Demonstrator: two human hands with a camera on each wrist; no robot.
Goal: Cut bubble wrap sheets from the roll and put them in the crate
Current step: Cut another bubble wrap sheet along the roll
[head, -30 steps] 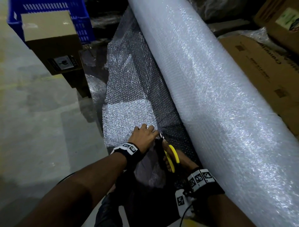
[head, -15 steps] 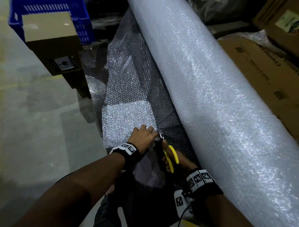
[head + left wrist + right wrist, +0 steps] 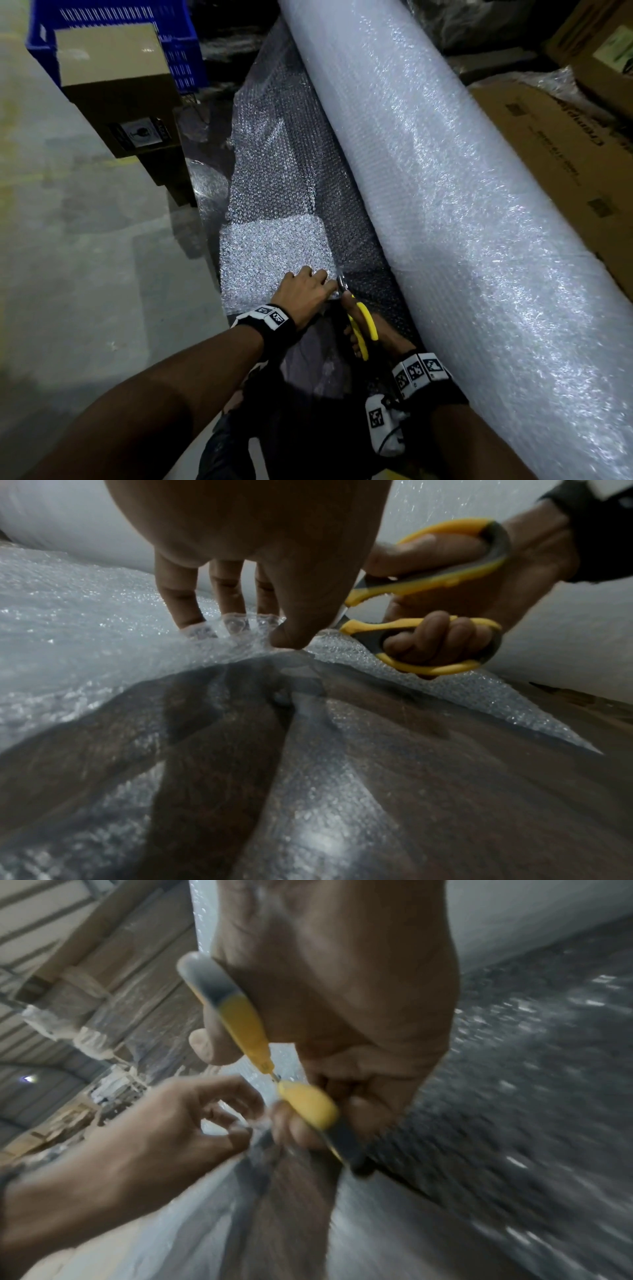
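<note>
Bubble wrap sheet, unrolled beside the bubble wrap roll, pinched at its cut edge by left hand; yellow-handled scissors gripped in right hand just beside; blue crate beyond.

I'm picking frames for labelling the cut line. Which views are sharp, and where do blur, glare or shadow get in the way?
Head view: sharp but dim; glare on the roll, deep shadow around the scissors and below both hands. Left wrist view: clear on the left hand and handles, strong wide-angle bending, blades hidden behind the thumb. Right wrist view: motion blur smears the right hand and wrap; unusable.
</note>
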